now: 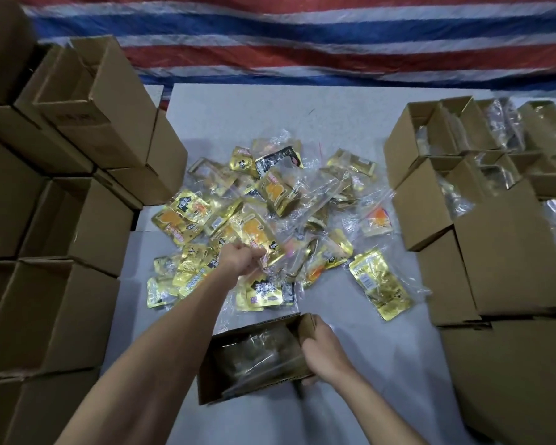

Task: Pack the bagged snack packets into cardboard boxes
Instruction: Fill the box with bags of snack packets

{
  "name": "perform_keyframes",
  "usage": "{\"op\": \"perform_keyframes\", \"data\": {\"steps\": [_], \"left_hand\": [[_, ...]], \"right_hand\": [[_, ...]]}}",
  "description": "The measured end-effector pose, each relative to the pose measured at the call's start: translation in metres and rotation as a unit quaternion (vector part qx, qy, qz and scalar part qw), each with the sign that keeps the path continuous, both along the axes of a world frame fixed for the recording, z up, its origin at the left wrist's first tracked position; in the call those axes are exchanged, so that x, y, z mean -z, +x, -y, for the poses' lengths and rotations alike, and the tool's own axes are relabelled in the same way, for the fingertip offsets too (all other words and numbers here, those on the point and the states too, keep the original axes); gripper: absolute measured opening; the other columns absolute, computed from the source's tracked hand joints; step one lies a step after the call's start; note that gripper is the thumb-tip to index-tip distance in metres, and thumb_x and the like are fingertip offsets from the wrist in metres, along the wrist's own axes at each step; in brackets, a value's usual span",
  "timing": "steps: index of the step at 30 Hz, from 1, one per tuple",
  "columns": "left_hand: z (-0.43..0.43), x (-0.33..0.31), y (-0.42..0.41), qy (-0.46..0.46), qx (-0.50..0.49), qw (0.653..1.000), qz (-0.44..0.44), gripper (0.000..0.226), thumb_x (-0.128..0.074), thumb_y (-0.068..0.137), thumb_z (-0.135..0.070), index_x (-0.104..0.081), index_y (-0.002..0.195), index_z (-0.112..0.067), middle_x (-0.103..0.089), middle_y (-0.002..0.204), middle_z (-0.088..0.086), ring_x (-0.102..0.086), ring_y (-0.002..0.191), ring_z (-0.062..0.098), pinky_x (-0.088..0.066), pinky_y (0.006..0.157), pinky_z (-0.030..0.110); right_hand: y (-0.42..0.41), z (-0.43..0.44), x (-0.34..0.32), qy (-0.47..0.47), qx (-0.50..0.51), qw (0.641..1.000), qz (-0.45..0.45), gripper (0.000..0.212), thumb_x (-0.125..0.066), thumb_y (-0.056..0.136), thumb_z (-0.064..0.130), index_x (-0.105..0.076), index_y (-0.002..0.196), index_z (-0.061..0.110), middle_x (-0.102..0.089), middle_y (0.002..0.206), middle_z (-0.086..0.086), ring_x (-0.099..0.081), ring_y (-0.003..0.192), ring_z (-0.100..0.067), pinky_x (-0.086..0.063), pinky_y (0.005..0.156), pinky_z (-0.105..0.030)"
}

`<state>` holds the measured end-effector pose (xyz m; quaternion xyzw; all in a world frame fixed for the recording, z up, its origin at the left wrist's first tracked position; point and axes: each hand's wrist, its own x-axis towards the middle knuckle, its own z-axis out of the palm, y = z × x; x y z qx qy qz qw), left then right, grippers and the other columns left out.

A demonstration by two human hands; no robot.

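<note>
Hands at a packing table: the left hand (240, 259) closes its fingers on a clear-bagged snack packet (258, 232) at the near edge of the pile (281, 191), while the right hand (322, 347) grips the right end wall of an open cardboard box (211, 377). The box lies directly toward the person from the gripped packet, its long axis running left to right. Its contents are dim, apparently bagged packets; the left fingertips are hidden under film.

Up top, a red, white and blue striped plastic tarpaulin (302, 43) runs edge to edge, wrinkled, just behind the pale grey flat work surface (270, 114).
</note>
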<state>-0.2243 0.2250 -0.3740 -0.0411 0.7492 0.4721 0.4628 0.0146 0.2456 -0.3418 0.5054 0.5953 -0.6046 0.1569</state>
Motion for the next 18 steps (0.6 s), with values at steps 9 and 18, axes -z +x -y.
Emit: {"op": "perform_keyframes", "data": {"steps": [9,18], "left_hand": [[0.069,0.007,-0.007,0.043,-0.077,0.994,0.062,0.021,-0.063,0.088,0.004,-0.044,0.092,-0.005,-0.043,0.054,0.0,-0.036,0.038,0.009,-0.03,0.035,0.024],[0.092,-0.048,0.012,0.189,-0.098,0.971,0.111,0.024,-0.049,0.074,0.003,-0.036,0.067,-0.015,-0.045,0.07,0.0,-0.056,0.057,0.011,-0.051,0.06,0.031]], "right_hand": [[-0.001,0.0,0.005,-0.018,0.008,1.0,0.012,0.046,-0.036,0.086,0.009,-0.046,0.127,0.028,-0.055,0.109,0.005,-0.069,0.087,-0.027,-0.058,0.048,-0.035],[-0.001,0.003,0.006,-0.002,0.02,1.0,0.014,0.059,-0.035,0.079,0.007,-0.045,0.134,0.027,-0.056,0.126,-0.005,-0.065,0.098,-0.034,-0.06,0.05,-0.042]]}}
